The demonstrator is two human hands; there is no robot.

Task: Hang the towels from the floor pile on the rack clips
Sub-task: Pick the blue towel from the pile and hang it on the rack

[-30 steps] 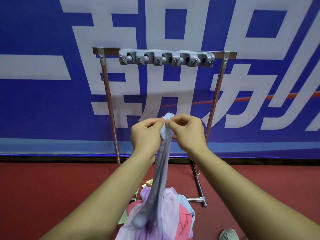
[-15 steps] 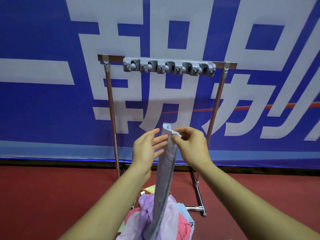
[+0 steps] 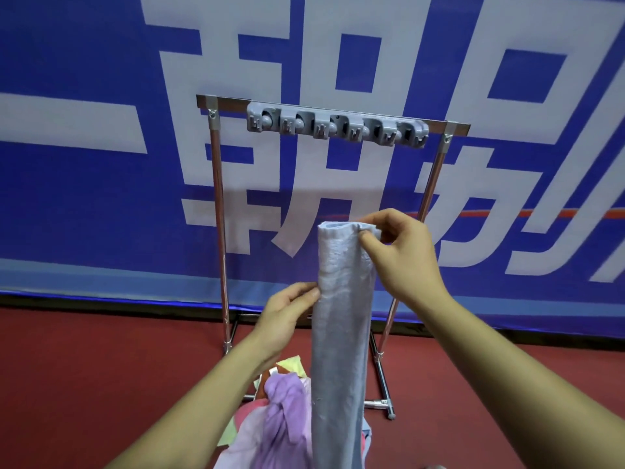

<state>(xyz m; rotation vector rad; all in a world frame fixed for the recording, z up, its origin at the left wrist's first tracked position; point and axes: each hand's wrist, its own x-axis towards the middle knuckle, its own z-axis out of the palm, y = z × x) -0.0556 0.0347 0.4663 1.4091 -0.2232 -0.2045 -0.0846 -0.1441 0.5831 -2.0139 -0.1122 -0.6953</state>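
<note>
Right hand (image 3: 402,255) pinches the grey towel (image 3: 341,316) at its top, left hand (image 3: 287,316) pinches its edge — the lower end is cut off. The pile (image 3: 280,411) sits half hidden.

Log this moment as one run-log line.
right hand: pinches top of pale blue cloth towel | left hand: holds its left edge | grey plastic clip strip: no towel | colourful towel pile: on floor

Pale-blue towel (image 3: 340,316) hangs long (seemingly folded) — pile (image 3: 280,418) below, clips (image 3: 337,125) above.
</note>
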